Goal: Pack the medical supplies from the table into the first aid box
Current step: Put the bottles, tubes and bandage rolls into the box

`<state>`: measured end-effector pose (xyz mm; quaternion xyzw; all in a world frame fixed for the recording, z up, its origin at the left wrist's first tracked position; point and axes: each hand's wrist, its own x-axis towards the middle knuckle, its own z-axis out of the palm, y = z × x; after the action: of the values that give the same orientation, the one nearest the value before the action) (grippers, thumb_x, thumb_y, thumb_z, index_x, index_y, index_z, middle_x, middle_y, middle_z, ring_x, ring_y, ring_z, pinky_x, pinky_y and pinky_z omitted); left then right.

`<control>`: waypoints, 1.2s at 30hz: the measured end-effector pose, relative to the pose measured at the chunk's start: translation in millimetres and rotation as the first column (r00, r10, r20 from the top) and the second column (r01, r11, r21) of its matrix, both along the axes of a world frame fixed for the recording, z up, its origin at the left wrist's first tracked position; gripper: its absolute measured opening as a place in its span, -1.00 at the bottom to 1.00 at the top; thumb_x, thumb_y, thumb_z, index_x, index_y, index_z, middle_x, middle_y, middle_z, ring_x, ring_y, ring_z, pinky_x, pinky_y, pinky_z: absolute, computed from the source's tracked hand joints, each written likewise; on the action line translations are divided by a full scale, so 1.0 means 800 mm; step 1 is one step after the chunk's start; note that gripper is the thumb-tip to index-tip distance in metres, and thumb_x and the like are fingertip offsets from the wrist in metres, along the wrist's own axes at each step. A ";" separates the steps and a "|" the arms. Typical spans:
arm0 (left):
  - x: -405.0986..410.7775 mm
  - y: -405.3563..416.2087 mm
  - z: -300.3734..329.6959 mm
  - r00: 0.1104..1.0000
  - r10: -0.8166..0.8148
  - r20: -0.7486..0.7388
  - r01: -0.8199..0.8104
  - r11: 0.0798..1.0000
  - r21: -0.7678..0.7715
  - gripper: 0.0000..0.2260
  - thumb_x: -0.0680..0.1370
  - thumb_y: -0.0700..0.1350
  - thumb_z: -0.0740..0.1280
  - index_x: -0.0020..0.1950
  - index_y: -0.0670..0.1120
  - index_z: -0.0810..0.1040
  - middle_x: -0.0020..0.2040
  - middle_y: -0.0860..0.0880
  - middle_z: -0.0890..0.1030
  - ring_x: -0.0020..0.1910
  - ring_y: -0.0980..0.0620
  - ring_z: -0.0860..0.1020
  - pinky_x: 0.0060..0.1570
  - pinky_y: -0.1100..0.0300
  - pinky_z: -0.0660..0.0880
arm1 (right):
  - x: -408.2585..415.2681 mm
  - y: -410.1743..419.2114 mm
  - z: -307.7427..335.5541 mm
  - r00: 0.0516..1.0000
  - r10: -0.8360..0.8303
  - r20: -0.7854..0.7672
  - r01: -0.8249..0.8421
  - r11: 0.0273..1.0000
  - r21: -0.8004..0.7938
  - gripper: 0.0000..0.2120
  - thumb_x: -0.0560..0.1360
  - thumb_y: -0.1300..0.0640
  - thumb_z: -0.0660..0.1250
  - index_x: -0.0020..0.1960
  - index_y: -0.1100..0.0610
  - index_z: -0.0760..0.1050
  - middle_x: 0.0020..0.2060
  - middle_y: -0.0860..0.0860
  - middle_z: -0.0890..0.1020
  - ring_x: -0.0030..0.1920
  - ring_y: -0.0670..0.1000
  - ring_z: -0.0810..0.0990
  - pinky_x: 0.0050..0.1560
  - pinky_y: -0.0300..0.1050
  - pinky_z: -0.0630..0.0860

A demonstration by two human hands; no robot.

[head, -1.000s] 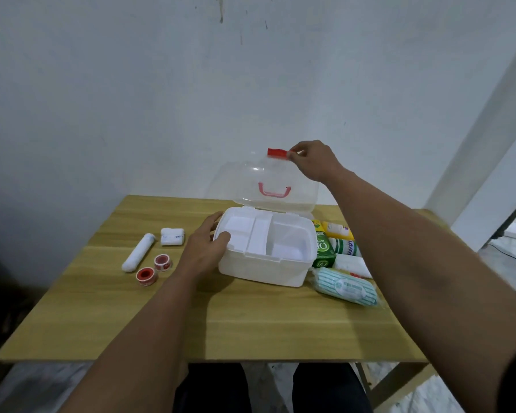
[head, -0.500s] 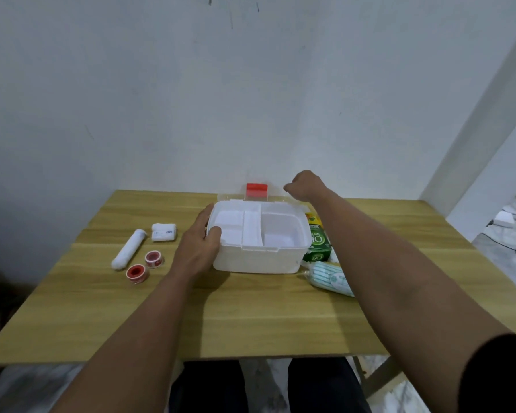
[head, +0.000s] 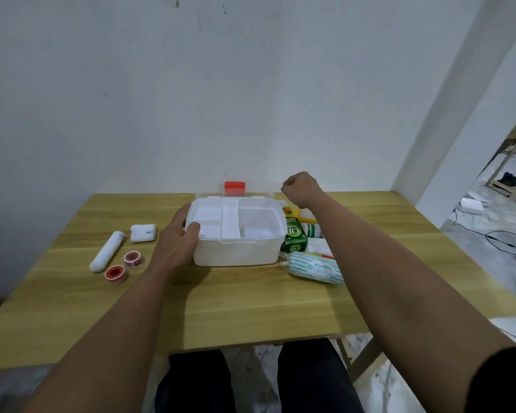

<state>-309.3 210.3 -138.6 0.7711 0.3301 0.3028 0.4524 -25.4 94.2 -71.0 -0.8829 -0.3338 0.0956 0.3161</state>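
Observation:
The white first aid box (head: 236, 251) stands open on the wooden table (head: 251, 308), with a divided tray inside. Its clear lid with a red latch (head: 234, 188) lies folded back behind it. My left hand (head: 176, 242) grips the box's left wall, thumb over the rim. My right hand (head: 303, 189) hovers in a loose fist above the box's back right corner, holding nothing. Left of the box lie a white bandage roll (head: 107, 251), a small white gauze pack (head: 143, 232) and two red tape rolls (head: 125, 266). Right of it lie a green carton (head: 294, 238) and a striped cotton pack (head: 315, 267).
More packets, yellow and white, sit behind the green carton, partly hidden by my right forearm. A white wall rises right behind the table. A pillar and floor cables are at the right. My knees show under the table's front edge.
The lid has gone from raised to flat behind the box. My right hand let go of the red latch and lifted slightly to the right. The left hand stayed on the box.

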 end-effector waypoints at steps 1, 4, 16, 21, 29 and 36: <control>-0.001 0.001 -0.001 1.000 0.004 -0.015 -0.004 1.000 -0.002 -0.54 0.67 0.05 0.19 0.59 0.21 0.24 0.52 0.06 0.40 0.29 0.07 0.38 0.16 0.02 0.37 | 0.000 -0.008 0.000 0.999 -0.018 0.030 0.019 1.000 -0.022 -0.71 0.55 0.20 0.30 0.17 0.33 0.64 0.00 0.19 0.70 -0.08 0.19 0.63 -0.03 -0.01 0.61; -0.007 0.004 -0.002 0.998 -0.023 -0.064 0.022 1.000 -0.012 -0.28 0.51 0.34 0.36 0.60 0.23 0.18 0.52 0.05 0.39 0.35 -0.05 0.43 0.12 -0.01 0.46 | -0.006 -0.027 0.002 0.996 -0.026 0.088 0.040 0.985 -0.166 -0.66 0.47 0.15 0.40 0.10 0.40 0.62 -0.02 0.29 0.71 -0.19 0.19 0.66 0.02 0.15 0.66; -0.017 0.000 0.000 0.992 -0.095 -0.081 0.103 0.990 0.092 -0.01 0.23 0.35 0.59 0.56 0.30 0.17 0.42 0.23 0.44 0.35 0.08 0.43 0.27 -0.02 0.48 | -0.046 -0.045 0.002 0.999 0.040 -0.029 -0.049 0.901 -0.431 -0.47 0.30 -0.16 0.62 -0.21 0.20 0.39 -0.32 0.12 0.60 -0.33 0.14 0.61 -0.12 0.04 0.66; -0.020 -0.001 0.001 0.994 -0.086 -0.070 0.094 0.989 0.118 -0.04 0.24 0.34 0.59 0.54 0.29 0.21 0.40 0.25 0.46 0.35 0.11 0.45 0.25 0.02 0.49 | -0.062 -0.042 0.001 0.996 0.090 0.018 -0.070 0.873 -0.483 -0.54 0.32 -0.04 0.61 -0.07 0.17 0.41 -0.21 0.07 0.53 -0.21 0.12 0.55 -0.08 0.06 0.62; -0.021 -0.006 0.010 0.993 -0.092 -0.071 0.102 0.985 0.141 -0.18 0.27 0.31 0.59 0.43 0.37 0.25 0.23 0.37 0.44 0.22 0.17 0.43 0.01 0.21 0.44 | -0.058 -0.046 0.054 0.996 0.067 0.055 -0.035 0.890 -0.454 -0.59 0.27 0.05 0.64 -0.17 0.21 0.45 -0.09 0.16 0.61 -0.01 0.22 0.64 0.04 0.19 0.66; -0.022 -0.004 0.016 0.992 -0.069 -0.103 0.083 0.986 0.148 -0.12 0.25 0.39 0.56 0.50 0.26 0.30 0.29 0.25 0.49 0.23 0.13 0.45 0.04 0.16 0.47 | -0.056 -0.036 0.130 0.957 0.207 0.204 -0.105 0.901 -0.422 -0.50 0.29 0.08 0.64 0.16 0.23 0.63 0.04 0.14 0.66 0.01 0.19 0.66 -0.01 0.13 0.69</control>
<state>-327.0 207.0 -125.8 0.8291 0.2982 0.2716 0.3871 -70.0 65.2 33.0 -0.9043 -0.4130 0.0790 0.0736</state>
